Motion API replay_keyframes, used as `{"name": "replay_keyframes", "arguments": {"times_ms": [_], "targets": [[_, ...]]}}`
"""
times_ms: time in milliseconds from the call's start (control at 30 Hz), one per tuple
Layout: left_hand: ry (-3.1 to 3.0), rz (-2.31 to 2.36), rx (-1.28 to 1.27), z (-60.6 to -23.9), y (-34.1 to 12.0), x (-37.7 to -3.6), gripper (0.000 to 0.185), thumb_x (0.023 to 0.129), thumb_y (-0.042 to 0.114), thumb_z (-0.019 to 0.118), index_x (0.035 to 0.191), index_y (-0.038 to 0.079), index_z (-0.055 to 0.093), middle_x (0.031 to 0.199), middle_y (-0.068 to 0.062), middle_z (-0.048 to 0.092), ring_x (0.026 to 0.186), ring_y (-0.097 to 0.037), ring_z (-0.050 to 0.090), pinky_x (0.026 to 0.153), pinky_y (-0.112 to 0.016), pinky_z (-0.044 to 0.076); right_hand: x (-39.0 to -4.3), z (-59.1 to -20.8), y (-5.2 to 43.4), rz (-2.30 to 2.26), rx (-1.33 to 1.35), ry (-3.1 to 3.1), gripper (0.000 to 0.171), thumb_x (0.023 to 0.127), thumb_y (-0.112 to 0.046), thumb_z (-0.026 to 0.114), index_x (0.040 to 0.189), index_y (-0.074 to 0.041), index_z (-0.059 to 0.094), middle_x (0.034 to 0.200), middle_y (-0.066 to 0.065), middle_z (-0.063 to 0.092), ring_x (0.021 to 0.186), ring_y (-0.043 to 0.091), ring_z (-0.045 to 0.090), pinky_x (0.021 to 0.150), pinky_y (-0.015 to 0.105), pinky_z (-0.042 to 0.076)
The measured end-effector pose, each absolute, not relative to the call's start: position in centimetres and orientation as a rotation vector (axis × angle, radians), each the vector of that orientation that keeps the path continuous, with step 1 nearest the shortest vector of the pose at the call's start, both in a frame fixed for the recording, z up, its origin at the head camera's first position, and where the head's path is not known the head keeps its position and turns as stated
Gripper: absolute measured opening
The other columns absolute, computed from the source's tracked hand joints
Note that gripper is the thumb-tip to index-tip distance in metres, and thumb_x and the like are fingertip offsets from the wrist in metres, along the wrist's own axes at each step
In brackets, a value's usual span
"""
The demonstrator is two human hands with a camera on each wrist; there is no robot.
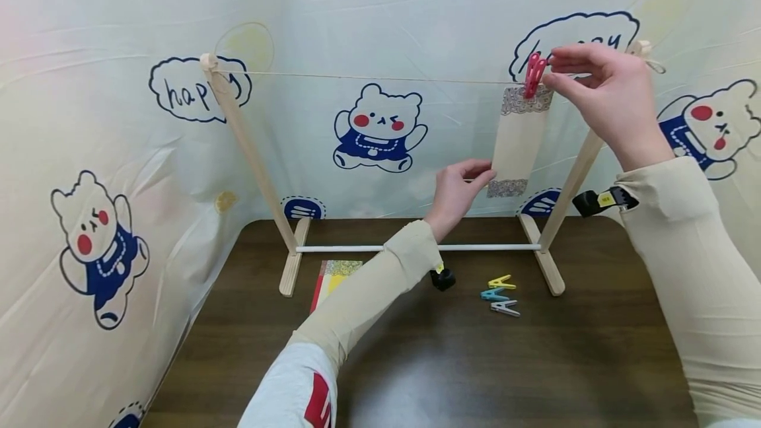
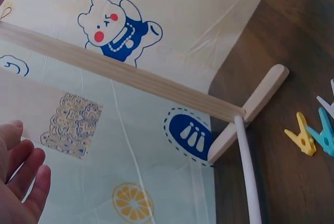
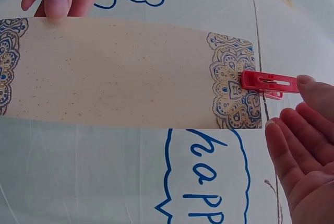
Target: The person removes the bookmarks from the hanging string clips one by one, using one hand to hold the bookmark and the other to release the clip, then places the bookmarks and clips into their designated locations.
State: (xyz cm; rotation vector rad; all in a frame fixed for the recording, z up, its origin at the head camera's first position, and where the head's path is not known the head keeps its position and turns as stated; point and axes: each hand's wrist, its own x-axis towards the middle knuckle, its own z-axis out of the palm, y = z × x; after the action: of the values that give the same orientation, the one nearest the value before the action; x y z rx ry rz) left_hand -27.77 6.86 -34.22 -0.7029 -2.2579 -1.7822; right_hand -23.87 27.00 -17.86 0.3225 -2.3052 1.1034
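Note:
A beige paper strip (image 1: 518, 141) with patterned ends hangs from a string (image 1: 368, 77) stretched across a wooden frame. A red clothespin (image 1: 533, 75) clips the strip's top to the string. My right hand (image 1: 600, 88) is just right of the pin, its fingers relaxed. In the right wrist view one fingertip (image 3: 305, 80) touches the end of the pin (image 3: 266, 83). My left hand (image 1: 460, 187) reaches up and touches the strip's lower left edge with loosely extended fingers (image 2: 21, 177). The strip's patterned lower end (image 2: 73, 125) shows beside them.
The frame's wooden posts (image 1: 246, 150) stand on a dark table (image 1: 535, 362), joined by a white rod (image 1: 357, 248). Yellow (image 1: 501, 282), teal (image 1: 493, 294) and white (image 1: 505, 308) pins lie near the right foot. Patterned papers (image 1: 333, 277) lie by the left foot. A printed sheet (image 1: 148, 216) walls the back and left.

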Motion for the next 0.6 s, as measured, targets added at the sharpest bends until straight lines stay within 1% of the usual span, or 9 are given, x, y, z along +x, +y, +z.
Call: {"name": "replay_keyframes", "arguments": {"times_ms": [133, 267, 433, 600], "targets": [[-2.233, -1.797, -0.692, -34.17, 7.19, -27.82, 0.021, 0.1, 0.018, 0.073, 0.118, 0.009, 0.079, 0.109, -0.003, 0.079, 0.089, -0.002, 0.069, 0.074, -0.018, 0.056, -24.14, -17.84, 26.79, 1.082, 0.31, -2.352, 0.044, 0.1, -0.031, 0.072, 0.142, -0.02, 0.065, 0.139, 0.001, 0.068, 0.109, -0.002, 0.063, 0.101, 0.016, 0.049], [-2.211, -1.837, -0.68, -34.15, 7.4, -27.91, 0.019, 0.099, 0.015, 0.073, 0.115, 0.007, 0.079, 0.106, -0.005, 0.079, 0.085, -0.003, 0.068, 0.072, -0.018, 0.055, -24.42, -17.78, 26.74, 1.054, 0.312, -2.391, 0.044, 0.101, -0.032, 0.07, 0.143, -0.021, 0.065, 0.141, 0.002, 0.066, 0.11, 0.0, 0.063, 0.101, 0.017, 0.049], [-2.208, -1.895, -0.667, -34.15, 7.31, -28.08, 0.018, 0.099, 0.015, 0.073, 0.113, 0.006, 0.08, 0.106, -0.005, 0.079, 0.085, -0.004, 0.068, 0.073, -0.019, 0.056, -24.58, -17.58, 26.81, 1.023, 0.312, -2.434, 0.044, 0.102, -0.032, 0.069, 0.144, -0.021, 0.064, 0.143, 0.004, 0.065, 0.103, -0.001, 0.061, 0.099, 0.018, 0.051], [-2.212, -1.924, -0.66, -34.13, 6.97, -28.37, 0.018, 0.099, 0.014, 0.072, 0.114, 0.006, 0.08, 0.107, -0.007, 0.079, 0.088, -0.007, 0.069, 0.076, -0.019, 0.057, -24.52, -17.38, 26.89, 1.007, 0.293, -2.463, 0.045, 0.102, -0.033, 0.069, 0.144, -0.02, 0.064, 0.143, 0.006, 0.065, 0.099, 0.0, 0.06, 0.093, 0.015, 0.051]]}}
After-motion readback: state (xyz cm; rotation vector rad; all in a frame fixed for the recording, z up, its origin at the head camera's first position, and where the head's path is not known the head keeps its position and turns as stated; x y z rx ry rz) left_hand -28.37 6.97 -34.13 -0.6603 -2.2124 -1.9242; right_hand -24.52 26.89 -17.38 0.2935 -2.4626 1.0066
